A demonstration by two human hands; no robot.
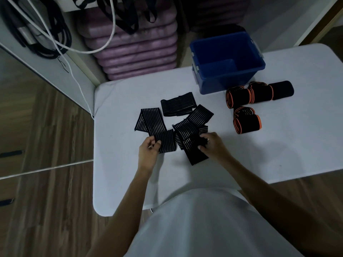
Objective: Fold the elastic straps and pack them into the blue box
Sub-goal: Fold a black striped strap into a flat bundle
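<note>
While the left hand (148, 151) pinches one striped strap (157, 134), right fingers (202, 147) grip another strap (189, 140).

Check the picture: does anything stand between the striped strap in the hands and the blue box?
Nothing walls it off. Another folded black strap lies on the table along the way, low and flat, and the blue box is open-topped, so the held strap can pass over it.

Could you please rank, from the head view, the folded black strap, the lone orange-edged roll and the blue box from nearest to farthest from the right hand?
From the right hand:
1. Folded black strap, up and left of the hand, mid-table.
2. Lone orange-edged roll, to the hand's right; nearly as close, so 1 and 2 are hard to separate.
3. Blue box, at the table's far edge, clearly farthest.
</note>
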